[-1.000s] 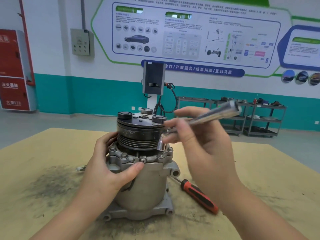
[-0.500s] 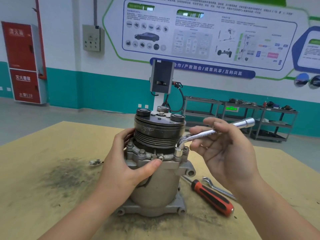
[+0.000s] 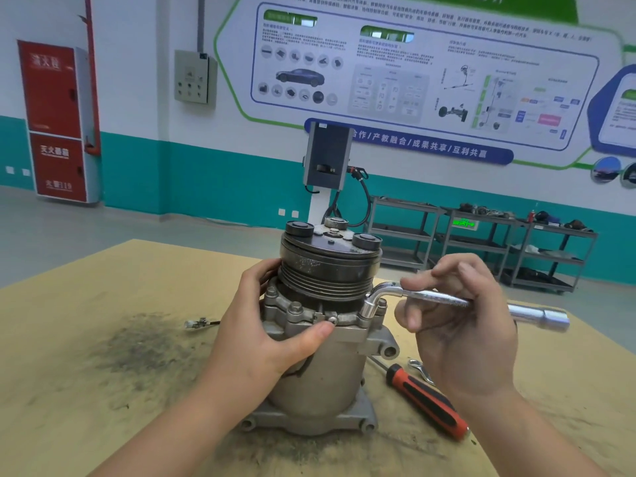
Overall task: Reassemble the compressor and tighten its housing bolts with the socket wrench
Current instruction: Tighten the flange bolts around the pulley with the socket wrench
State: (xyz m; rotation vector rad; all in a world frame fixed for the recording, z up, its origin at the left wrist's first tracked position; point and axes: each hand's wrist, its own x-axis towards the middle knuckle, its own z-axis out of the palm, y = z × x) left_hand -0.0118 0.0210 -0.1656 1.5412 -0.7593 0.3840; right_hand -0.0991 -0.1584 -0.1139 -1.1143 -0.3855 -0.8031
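The grey compressor (image 3: 323,380) stands upright on the table, its black pulley (image 3: 328,266) on top. My left hand (image 3: 272,328) grips the housing from the left, thumb pressed on the front flange beside a small bolt (image 3: 332,319). An L-shaped chrome socket wrench (image 3: 430,297) has its short end seated on a housing bolt at the right front of the flange. My right hand (image 3: 457,325) holds the wrench's long arm, fingers curled over it, with the far socket end sticking out to the right.
A red-and-black screwdriver (image 3: 426,401) and a small metal spanner (image 3: 421,370) lie on the table to the compressor's right. A small white connector (image 3: 196,323) lies to the left, by a dark grime patch (image 3: 130,342). Shelving carts (image 3: 481,246) stand behind.
The wrench's long arm has swung down and to the right, from pointing up to nearly level. The short end now sits on the right front bolt. My left hand keeps its grip.
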